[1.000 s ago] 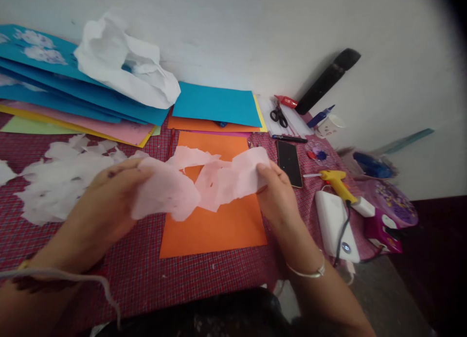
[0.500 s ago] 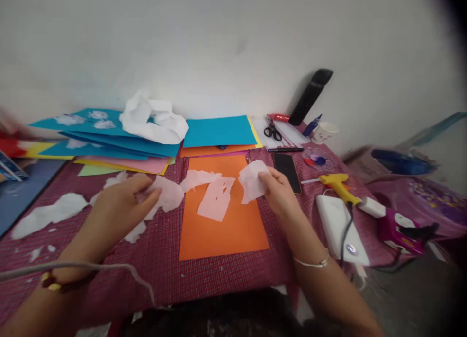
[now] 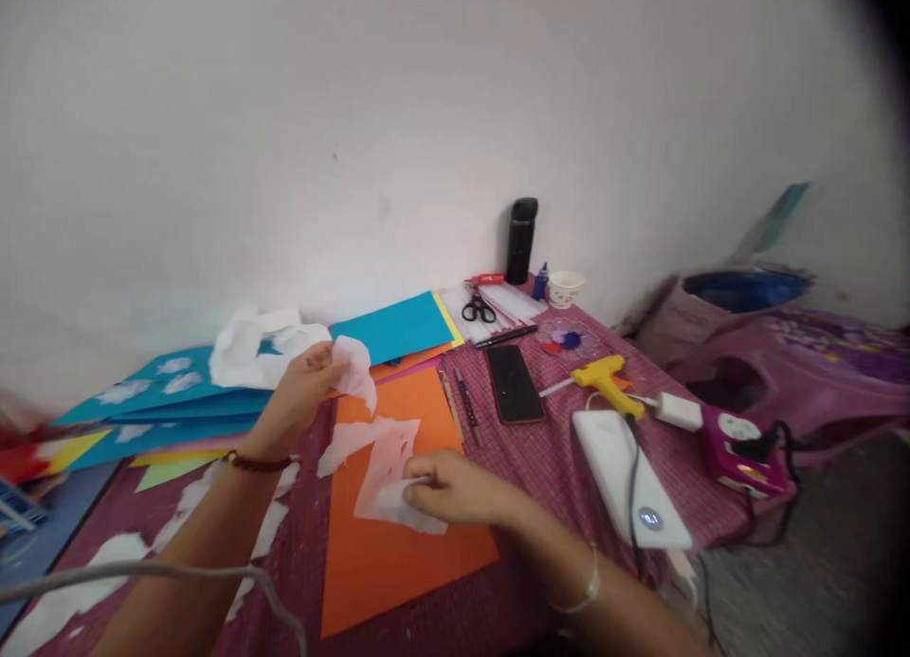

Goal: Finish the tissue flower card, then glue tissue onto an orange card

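Between thumb and fingers, my left hand (image 3: pixel 305 384) pinches a thin white tissue piece (image 3: pixel 355 371) above the far left part of an orange sheet (image 3: pixel 398 581). My right hand (image 3: pixel 455 488) is closed on another white tissue piece (image 3: pixel 405 505), low over the middle of that sheet. Under and beside it lies a torn tissue piece with small holes (image 3: pixel 388 453), and a further torn strip (image 3: pixel 345 444) reaches past the sheet's left edge.
Crumpled white tissue (image 3: pixel 245 354) rests on blue sheets (image 3: pixel 191 415) at the back left. Rightward are a phone (image 3: pixel 515 384), scissors (image 3: pixel 479 306), a yellow glue gun (image 3: pixel 604 380), a white power bank (image 3: pixel 626 477), a black bottle (image 3: pixel 521 242) and a paper cup (image 3: pixel 565 289).
The view has shifted. My left hand has moved up toward the sheet's far edge with its tissue; my right hand has come down and inward over the sheet, still holding its piece.
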The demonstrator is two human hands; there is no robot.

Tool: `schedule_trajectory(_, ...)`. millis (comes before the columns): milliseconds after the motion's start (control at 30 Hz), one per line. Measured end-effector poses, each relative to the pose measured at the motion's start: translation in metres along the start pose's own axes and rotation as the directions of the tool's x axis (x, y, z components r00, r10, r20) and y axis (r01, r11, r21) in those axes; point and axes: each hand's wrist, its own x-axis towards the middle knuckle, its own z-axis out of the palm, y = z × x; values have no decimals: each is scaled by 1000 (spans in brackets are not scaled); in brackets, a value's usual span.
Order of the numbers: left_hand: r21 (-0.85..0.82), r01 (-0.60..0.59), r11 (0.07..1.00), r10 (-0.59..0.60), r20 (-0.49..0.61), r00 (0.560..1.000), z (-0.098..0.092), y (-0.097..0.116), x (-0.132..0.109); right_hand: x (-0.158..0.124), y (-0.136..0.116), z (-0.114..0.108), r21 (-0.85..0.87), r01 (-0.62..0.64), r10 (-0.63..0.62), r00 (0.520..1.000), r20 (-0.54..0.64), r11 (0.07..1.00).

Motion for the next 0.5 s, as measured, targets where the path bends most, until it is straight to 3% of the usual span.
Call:
schedule_trajectory(67,-5,55,998,-55,32,998,12,-13,16,-2,-3,-1,-14,-13,13,1000,20,1000)
schedule_trajectory(167,127,108,986,-111,15,994,17,-28,26,-5,-9,-8,13,-1,1,1000,-21,1000)
schedule_trajectory(267,385,2,923,39,-97,995,15,-30,14,-6,-12,-15,84,15,-3,990,-142,996)
schedule_trajectory(333,461,-61,885,108,-78,991,15,-26,-9,-5,-12,-18,157,31,-2,984,-180,987)
schedule_trajectory(367,406,-52,912,71,-34,997,17,-23,-24,-5,-13,-18,188,40,-6,984,-177,981)
schedule_trajectory(433,142,52,989,-74,152,986,23,-20,-57,-5,-16,-17,220,59,-28,989,-144,974)
schedule_trajectory(500,-16,78,997,-72,251,965,29,-20,-91,-8,-20,-16,193,82,-67,994,-83,978)
